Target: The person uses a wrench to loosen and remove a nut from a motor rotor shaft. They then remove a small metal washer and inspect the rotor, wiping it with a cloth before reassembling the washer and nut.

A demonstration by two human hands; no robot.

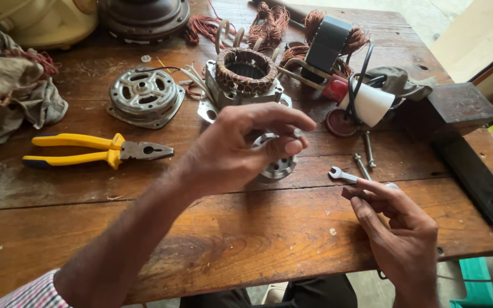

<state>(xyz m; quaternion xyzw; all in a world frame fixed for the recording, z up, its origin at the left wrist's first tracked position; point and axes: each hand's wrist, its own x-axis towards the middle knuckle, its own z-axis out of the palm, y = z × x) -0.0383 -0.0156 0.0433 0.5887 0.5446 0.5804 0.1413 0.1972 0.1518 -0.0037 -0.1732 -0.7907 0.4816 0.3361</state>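
Both hands point(241, 145) point(397, 228) flank the metal motor part point(281, 166).

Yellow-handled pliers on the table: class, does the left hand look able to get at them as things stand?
Probably yes. The pliers lie alone on bare wood of the table, nothing on or against them. The left hand is raised just beside them, though its fingers seem to pinch something small.
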